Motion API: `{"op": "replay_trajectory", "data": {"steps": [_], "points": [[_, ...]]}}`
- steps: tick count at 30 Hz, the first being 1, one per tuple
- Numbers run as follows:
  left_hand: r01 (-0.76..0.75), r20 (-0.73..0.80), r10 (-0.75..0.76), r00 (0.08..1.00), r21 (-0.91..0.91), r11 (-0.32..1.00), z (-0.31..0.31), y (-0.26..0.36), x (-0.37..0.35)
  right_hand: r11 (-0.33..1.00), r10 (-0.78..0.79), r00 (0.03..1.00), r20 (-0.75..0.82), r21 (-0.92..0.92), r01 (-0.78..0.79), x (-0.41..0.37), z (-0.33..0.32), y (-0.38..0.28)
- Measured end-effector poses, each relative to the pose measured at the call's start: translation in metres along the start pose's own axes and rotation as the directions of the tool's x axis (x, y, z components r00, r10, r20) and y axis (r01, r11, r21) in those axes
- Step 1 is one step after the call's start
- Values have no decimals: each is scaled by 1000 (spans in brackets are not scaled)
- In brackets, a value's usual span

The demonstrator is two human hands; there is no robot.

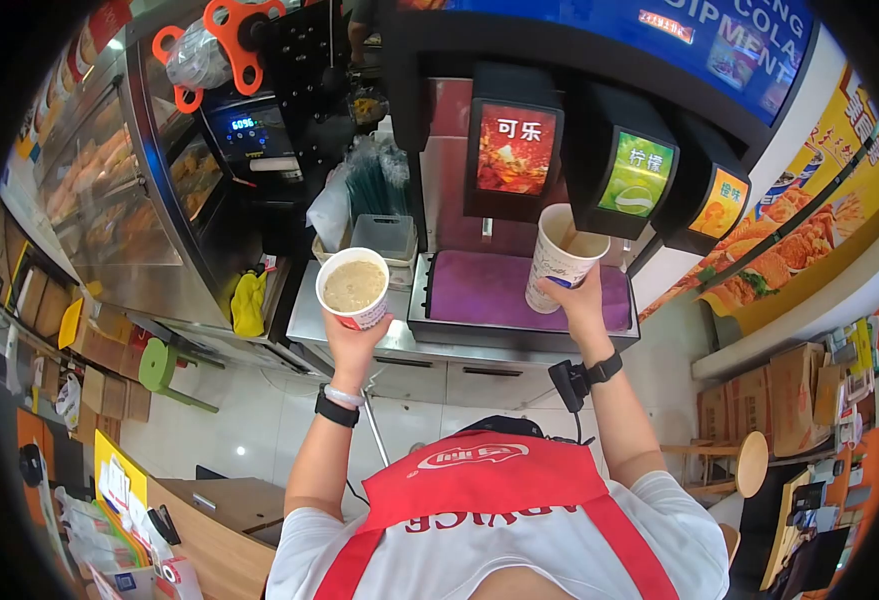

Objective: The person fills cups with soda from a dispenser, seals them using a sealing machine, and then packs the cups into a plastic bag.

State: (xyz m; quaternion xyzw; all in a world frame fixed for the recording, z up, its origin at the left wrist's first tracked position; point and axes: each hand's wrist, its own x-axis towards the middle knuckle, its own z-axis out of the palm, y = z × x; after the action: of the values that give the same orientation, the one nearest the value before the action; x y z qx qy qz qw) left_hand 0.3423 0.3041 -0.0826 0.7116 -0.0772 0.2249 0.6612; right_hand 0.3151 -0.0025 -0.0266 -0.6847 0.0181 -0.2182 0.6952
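Note:
My left hand [355,340] is wrapped round a paper cup [371,318] filled close to its rim with a foamy tan drink [353,286]. That cup is over the front edge of the steel counter [309,318]. My right hand [578,297] grips a second paper cup [549,266], slightly tilted, beneath the drink dispenser's green-labelled head [631,174]. Brownish liquid shows inside its mouth. Below this cup lies a purple cloth [474,292] on the drip tray [420,300].
Left of the dispenser are a grey plastic bin [384,236] and wrapped straws. A glass food cabinet [109,190] stands at the left, with a yellow cloth [249,302] hanging beside it. A green stool [162,366], a round wooden stool [751,464] and cardboard boxes [771,400] stand lower down.

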Motion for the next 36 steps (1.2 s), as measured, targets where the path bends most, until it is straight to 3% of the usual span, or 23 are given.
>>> {"op": "replay_trajectory", "data": {"steps": [3, 8, 12, 17, 19, 20, 21, 23, 25, 36], "points": [[23, -42, -21, 999, 50, 998, -6, -29, 1, 996, 15, 1000, -7, 84, -14, -3, 2, 3], [162, -38, -161, 986, 44, 986, -8, -73, 0, 996, 41, 999, -1, 77, -41, -4, -1, 6], [175, -71, -173, 982, 35, 984, -4, -82, 2, 998, 55, 998, -26, 41, -54, -7, 2, 4], [242, 42, -240, 970, -67, 968, -1, -90, 6, 998, 61, 997, -55, 25, -60, -10, 1, 15], [196, 36, -194, 980, -54, 979, -4, -108, 1, 999, 41, 998, -52, 0, -41, -11, 1, 17], [206, 71, -210, 975, 53, 977, -7, -119, -3, 998, 56, 996, -65, -4, -56, -13, 2, 15], [212, 107, -230, 967, 158, 965, -9, -117, 0, 998, 69, 994, -81, -8, -70, -11, 4, 13], [209, 43, -218, 975, 153, 966, -10, -116, 1, 998, 40, 996, -82, -34, -43, -6, 7, 17], [250, 95, -270, 958, 181, 951, -9, -115, 0, 1000, 31, 995, -95, -1, -32, -12, 3, 17], [250, 122, -261, 957, 102, 963, -10, -119, 1, 1000, 19, 997, -79, 24, -17, -12, 7, 17]]}}
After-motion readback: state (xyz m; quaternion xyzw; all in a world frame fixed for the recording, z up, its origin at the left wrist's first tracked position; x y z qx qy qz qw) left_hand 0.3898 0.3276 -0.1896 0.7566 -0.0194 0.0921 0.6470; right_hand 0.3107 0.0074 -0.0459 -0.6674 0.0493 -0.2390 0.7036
